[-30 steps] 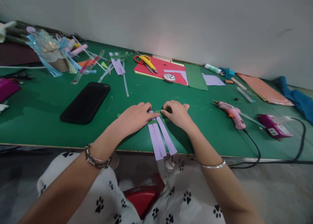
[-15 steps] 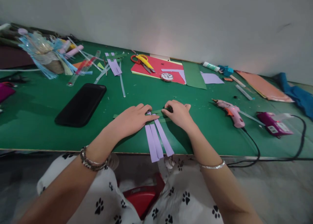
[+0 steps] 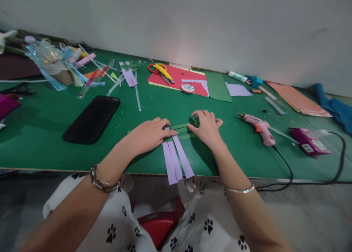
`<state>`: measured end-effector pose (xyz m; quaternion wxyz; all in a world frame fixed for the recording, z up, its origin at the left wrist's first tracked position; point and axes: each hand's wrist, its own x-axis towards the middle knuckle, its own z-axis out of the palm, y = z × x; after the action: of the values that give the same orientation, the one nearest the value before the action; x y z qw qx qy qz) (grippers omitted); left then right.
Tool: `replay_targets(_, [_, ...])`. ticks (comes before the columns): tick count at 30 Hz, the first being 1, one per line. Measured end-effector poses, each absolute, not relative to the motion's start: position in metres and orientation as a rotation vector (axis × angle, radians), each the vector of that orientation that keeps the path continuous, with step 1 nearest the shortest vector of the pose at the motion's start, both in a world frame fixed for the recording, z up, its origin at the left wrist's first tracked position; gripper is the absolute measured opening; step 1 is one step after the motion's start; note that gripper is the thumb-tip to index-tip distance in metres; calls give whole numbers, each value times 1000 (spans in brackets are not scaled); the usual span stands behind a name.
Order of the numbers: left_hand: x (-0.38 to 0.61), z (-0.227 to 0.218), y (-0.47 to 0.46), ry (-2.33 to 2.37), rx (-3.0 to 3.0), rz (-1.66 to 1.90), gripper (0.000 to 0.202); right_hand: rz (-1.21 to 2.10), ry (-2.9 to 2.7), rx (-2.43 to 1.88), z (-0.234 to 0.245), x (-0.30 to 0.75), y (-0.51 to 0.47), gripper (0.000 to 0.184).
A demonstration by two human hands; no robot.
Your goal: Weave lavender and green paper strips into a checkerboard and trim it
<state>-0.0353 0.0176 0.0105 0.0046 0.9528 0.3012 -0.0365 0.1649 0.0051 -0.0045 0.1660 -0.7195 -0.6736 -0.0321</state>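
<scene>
At far left on the green tabletop (image 3: 41, 153) sits a bundle with pale blue paper fringe (image 3: 52, 65) and a brown base. Nearer the front edge lies a black rectangular smartphone (image 3: 92, 120), flat. Behind and right of it is a small piece of lilac paper strips crossed with green (image 3: 128, 76).

The left hand (image 3: 151, 134) rests palm down, fingers loosely bent, thumb spread apart from the forefinger. Its thumb lies across the upper part of several long lilac paper strips (image 3: 176, 162), which fan toward the person; their lower ends overhang the front edge. Narrow green paper strips (image 3: 180, 127) run crosswise to them, extending toward the right hand.

Farther back, scissors with yellow and red handles (image 3: 162, 71) lie on a red paper sheet (image 3: 189, 76).

The right hand (image 3: 206, 129) is arched, thumb and forefinger parted with a visible gap; thumb tip at a green strip, contact undetermined.

Further right, well apart, are a pink glue gun (image 3: 258, 127) and a purple socket box (image 3: 310, 142).
</scene>
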Motion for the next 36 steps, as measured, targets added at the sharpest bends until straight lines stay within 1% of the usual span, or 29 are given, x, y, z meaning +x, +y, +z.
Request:
replay_targets(3, [-35,12,17,951,2973,-108,42,-160,-2062,-1936,-5,159,2,34])
replay_targets(6, [-35,13,16,961,2970,-119,40,-102,-2254,-1836,-4,154,-1,40])
replay_targets(9, [-35,13,16,953,2994,-127,42,-6,-2367,-1757,-6,150,-3,45])
replay_targets(13, [-34,10,17,952,3012,-110,46,103,-2369,-1770,-11,146,-6,42])
replay_targets(19, [-48,9,21,1004,2875,4,41,147,-2430,-1934,-11,141,-6,47])
replay_targets(26, [-70,18,26,1207,2614,-158,43,85,-2431,-1970,-13,140,-6,47])
replay_targets(27, [-71,19,27,1199,2594,-160,40,80,-2429,-1966,-13,140,-6,48])
replay_targets(31, [-71,17,31,1142,2590,-84,18,75,-2427,-1965,-14,140,-7,48])
replay_targets(34, [-70,13,33,1109,2629,6,21,72,-2428,-1971,-15,140,-6,48])
replay_targets(36, [-68,11,31,1138,2661,6,18,71,-2429,-1974,-14,140,-6,47])
